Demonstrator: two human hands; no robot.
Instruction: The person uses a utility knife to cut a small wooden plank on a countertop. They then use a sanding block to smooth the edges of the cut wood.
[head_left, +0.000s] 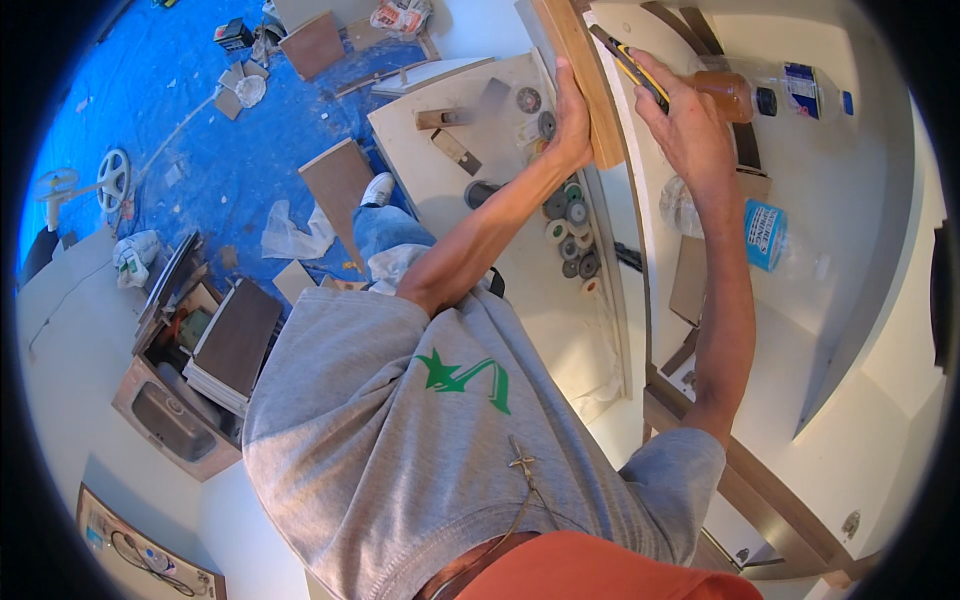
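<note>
Gripping yellow-and-black utility knife (pixel 634 70), right hand (pixel 692 125) closed round it, just right of wooden strip (pixel 590 80), left hand (pixel 572 125) against strip's left side, cannot tell whether gripping, bottle of brown liquid (pixel 728 95) near right hand.

It seems to be a makeshift woodworking shop, or a room being refitted. A scuffed blue sheet (pixel 280 165) covers the floor, strewn with scraps and loose boards (pixel 340 185). A sink (pixel 175 418) sits in a cut-out panel among stacked boards (pixel 240 332). Small round discs (pixel 577 214) line a pale surface (pixel 535 285), and a cutter (pixel 640 75) and wooden strip (pixel 585 85) add to the workshop look.
</note>
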